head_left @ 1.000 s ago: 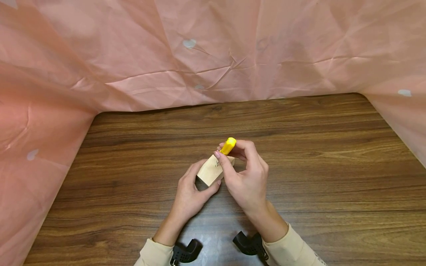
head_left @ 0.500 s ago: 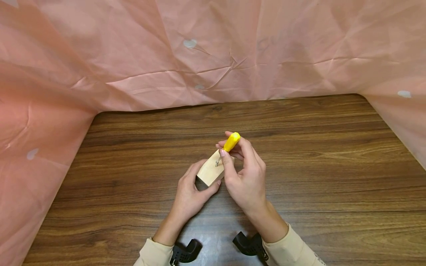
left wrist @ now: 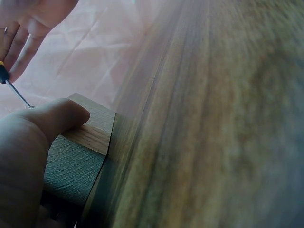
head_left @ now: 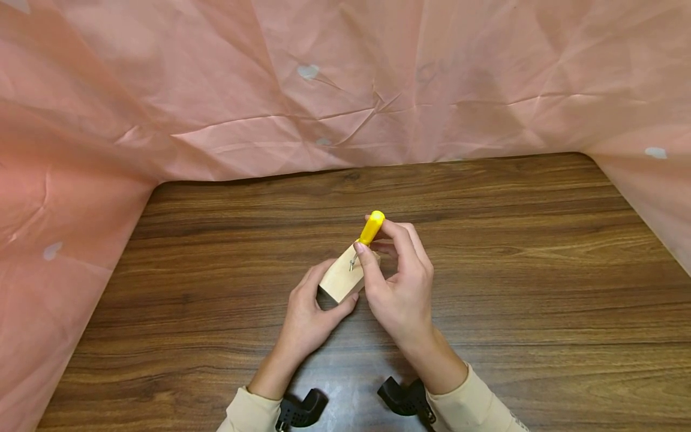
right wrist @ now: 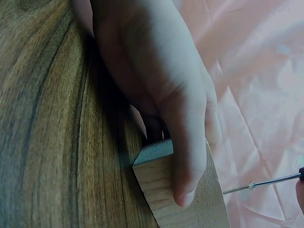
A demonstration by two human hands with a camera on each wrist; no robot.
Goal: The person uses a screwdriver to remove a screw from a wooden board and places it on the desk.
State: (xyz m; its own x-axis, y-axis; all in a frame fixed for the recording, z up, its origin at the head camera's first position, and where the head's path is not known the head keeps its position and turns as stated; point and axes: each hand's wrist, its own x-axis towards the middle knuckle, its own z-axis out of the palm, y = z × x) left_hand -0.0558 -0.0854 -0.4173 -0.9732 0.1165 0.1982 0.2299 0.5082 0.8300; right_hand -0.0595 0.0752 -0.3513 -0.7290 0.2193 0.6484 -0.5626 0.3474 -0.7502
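My left hand (head_left: 309, 313) grips a pale wooden block (head_left: 338, 282) from both sides, thumb along its near side. One end of the block is dark, seen up close in the left wrist view. A small screw (right wrist: 240, 190) stands up out of the block's top face. With thumb and fingers, my right hand (head_left: 402, 291) pinches a screwdriver (head_left: 372, 228) by its yellow handle. Its thin metal shaft slants down to the screw head, where the tip meets it in the right wrist view. The right fingers behind the handle are partly hidden.
The block is held close over a brown wood-grain table (head_left: 513, 270). Pink sheeting (head_left: 345, 90) with pale heart shapes hangs behind and along both sides. Black wrist mounts (head_left: 305, 408) sit at both cuffs of the beige sleeves.
The right fingers have opened and re-gripped around the yellow handle, whose top has shifted slightly away and tilted more upright. The left hand and block have stayed put.
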